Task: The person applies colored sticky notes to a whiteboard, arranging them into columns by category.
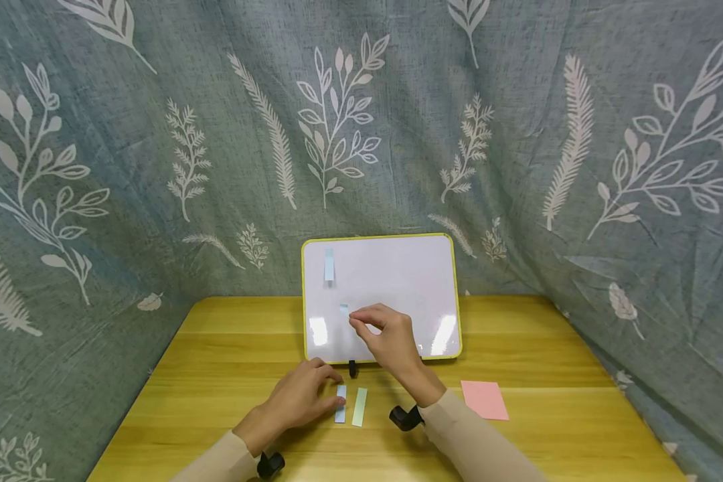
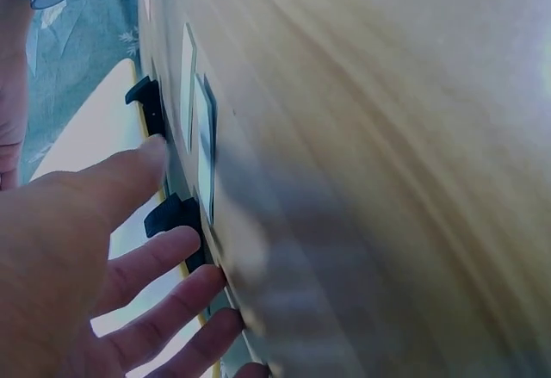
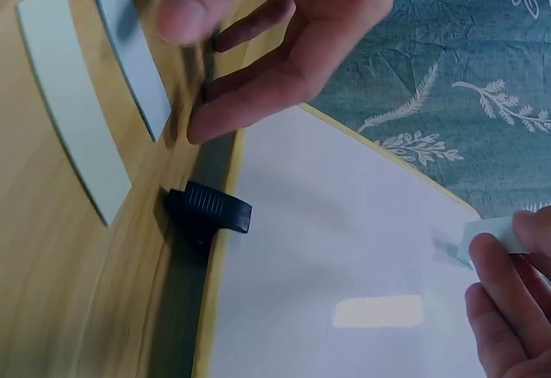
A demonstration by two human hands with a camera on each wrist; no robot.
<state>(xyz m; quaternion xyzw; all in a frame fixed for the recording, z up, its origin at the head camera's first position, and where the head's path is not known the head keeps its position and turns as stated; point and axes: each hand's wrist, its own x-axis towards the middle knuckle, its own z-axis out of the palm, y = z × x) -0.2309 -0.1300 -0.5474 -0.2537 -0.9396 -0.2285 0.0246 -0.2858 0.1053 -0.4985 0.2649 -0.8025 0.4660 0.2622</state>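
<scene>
My right hand [image 1: 391, 335] pinches a small pale blue-green paper strip [image 3: 491, 236] between thumb and fingertips, close in front of the whiteboard [image 1: 397, 281]. Part of that strip is hidden by the fingers. A light blue sticky strip [image 1: 329, 265] hangs upright at the board's upper left. Low over the wooden table, my left hand [image 1: 298, 395] has its fingers spread and loosely bent, with nothing between them. Its thumb overlaps a blue sticky-note pad [image 3: 129, 51] in the head view. A pale green pad [image 1: 359, 407] lies just right of the blue one.
The yellow-framed whiteboard leans at the back of the table [image 1: 229, 361], with a black foot [image 1: 352, 368] at its lower edge. A pink square sticky note pad [image 1: 485, 400] lies right of my right forearm. Patterned cloth [image 1: 397, 134] hangs behind and beside the table.
</scene>
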